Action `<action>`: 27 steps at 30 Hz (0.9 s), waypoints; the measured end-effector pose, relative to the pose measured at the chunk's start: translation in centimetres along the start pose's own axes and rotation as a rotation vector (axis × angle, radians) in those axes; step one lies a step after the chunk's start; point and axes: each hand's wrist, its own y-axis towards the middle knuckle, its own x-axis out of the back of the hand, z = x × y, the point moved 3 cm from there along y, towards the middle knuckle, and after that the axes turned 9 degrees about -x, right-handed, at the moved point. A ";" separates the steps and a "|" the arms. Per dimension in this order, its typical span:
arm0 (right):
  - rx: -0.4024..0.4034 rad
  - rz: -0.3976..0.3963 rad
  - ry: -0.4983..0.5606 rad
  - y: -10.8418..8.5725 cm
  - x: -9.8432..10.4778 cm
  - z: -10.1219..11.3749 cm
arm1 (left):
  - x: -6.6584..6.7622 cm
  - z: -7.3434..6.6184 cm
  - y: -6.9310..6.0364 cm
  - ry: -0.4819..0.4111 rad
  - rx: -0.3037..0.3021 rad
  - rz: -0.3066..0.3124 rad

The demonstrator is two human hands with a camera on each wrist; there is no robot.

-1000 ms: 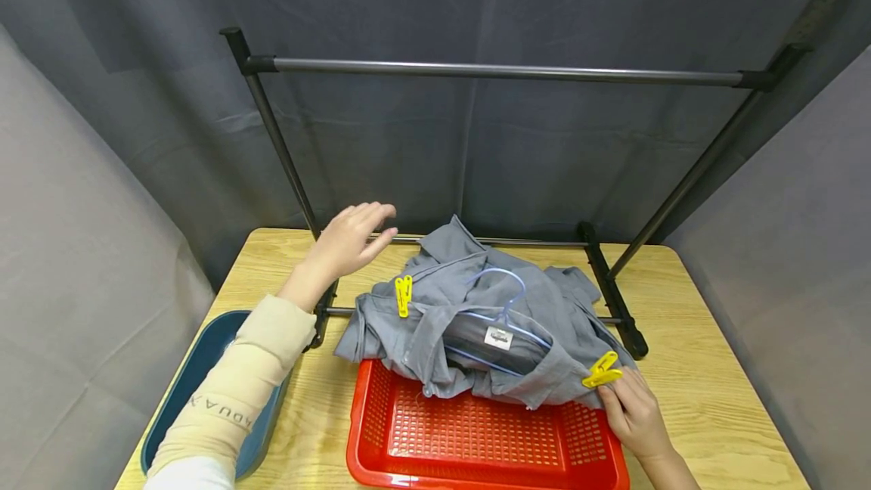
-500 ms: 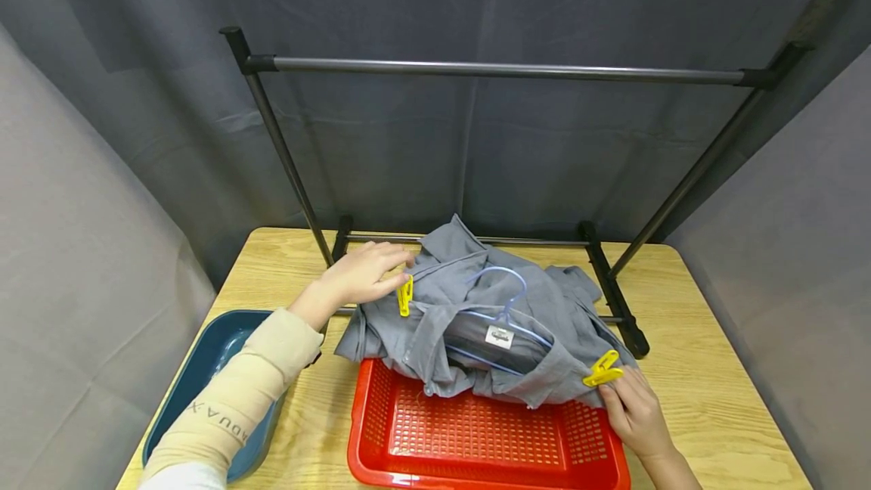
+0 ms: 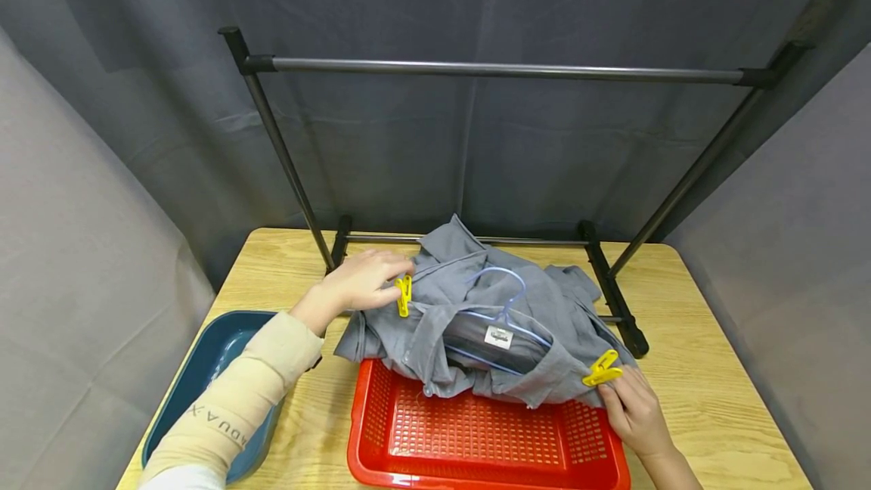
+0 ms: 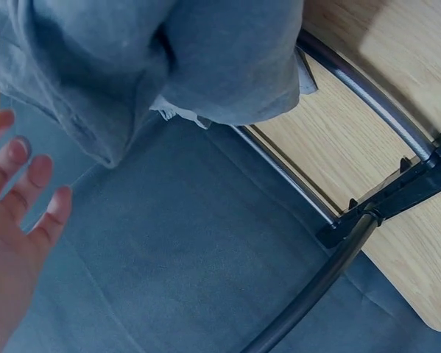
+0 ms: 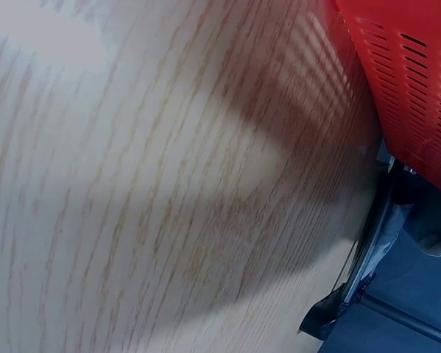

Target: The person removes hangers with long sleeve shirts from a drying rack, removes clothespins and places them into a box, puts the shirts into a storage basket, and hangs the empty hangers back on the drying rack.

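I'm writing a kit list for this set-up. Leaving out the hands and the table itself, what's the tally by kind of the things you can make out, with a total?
Yellow clips: 2
Grey shirt: 1
Blue hanger: 1
Red basket: 1
Dark blue tray: 1
Metal rack: 1
Total: 7

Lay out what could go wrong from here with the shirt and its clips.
The left hand is right at one yellow clip, so a bump might knock it askew. The grey shirt's neckline gapes around the blue hanger, so the cloth could slip if the hanger is lifted. The shirt's near edge also overlaps the red basket and might catch on it.
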 end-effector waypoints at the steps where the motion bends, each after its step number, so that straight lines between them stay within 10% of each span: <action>1: 0.000 0.001 0.000 0.0 0.0 0.0 | 0.0 0.0 0.0 0.003 0.004 0.004; 27: 0.003 0.016 -0.020 -0.2 0.1 0.1 | 0.2 -0.7 0.9 0.089 0.019 -0.012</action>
